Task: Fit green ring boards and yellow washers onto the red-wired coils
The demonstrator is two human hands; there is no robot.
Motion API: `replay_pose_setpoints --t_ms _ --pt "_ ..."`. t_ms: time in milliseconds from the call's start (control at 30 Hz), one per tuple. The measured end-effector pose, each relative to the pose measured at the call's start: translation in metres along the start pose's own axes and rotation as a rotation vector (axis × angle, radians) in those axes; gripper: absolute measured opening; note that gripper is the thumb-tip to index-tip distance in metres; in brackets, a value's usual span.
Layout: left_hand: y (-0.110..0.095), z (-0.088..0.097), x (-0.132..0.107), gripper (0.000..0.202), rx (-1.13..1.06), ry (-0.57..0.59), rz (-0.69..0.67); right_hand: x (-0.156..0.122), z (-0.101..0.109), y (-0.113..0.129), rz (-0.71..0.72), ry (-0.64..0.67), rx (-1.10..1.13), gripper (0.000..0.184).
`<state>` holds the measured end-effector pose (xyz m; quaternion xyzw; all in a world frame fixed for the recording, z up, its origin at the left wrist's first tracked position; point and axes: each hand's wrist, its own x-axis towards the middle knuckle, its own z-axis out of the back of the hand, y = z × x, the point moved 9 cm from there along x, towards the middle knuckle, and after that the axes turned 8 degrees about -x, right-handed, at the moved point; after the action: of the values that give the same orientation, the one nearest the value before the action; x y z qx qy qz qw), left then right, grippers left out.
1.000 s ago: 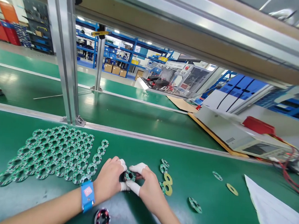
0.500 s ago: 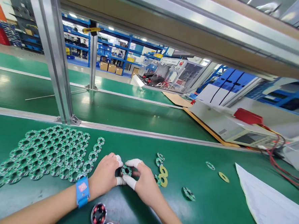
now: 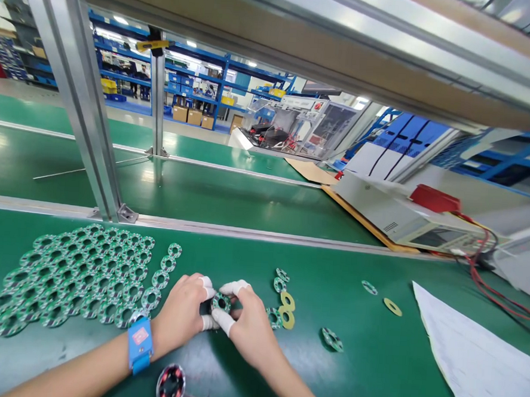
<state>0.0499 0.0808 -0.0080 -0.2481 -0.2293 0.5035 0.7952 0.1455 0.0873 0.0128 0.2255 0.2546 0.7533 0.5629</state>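
Centrally, well in from the tabletop's (image 3: 371, 378) far edge, the left hand (image 3: 183, 309) and right hand (image 3: 252, 322) grasp a green ring board (image 3: 215, 301) between white-covered fingertips (image 3: 224, 322); what lies beneath it is hidden. Uneven finger pressure might tilt it or let it slip, and a lowered left forearm (image 3: 84, 364) could knock the red-wound parts (image 3: 179, 382) just beside it.
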Motion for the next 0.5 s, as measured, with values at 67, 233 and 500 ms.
replay_pose_setpoints --t_ms 67,233,500 --pt "-0.0013 -0.0001 -0.0006 0.025 -0.002 0.009 -0.002 -0.0032 0.0015 -0.0026 -0.016 -0.036 0.024 0.023" --pt "-0.0055 -0.0010 -0.0015 0.022 -0.021 0.044 -0.013 -0.0071 0.0029 -0.0065 -0.060 -0.024 0.022 0.021" --pt "-0.0022 -0.0031 -0.0008 0.019 -0.003 0.061 0.019 -0.0033 -0.0002 -0.0010 -0.034 0.005 -0.060 0.026"
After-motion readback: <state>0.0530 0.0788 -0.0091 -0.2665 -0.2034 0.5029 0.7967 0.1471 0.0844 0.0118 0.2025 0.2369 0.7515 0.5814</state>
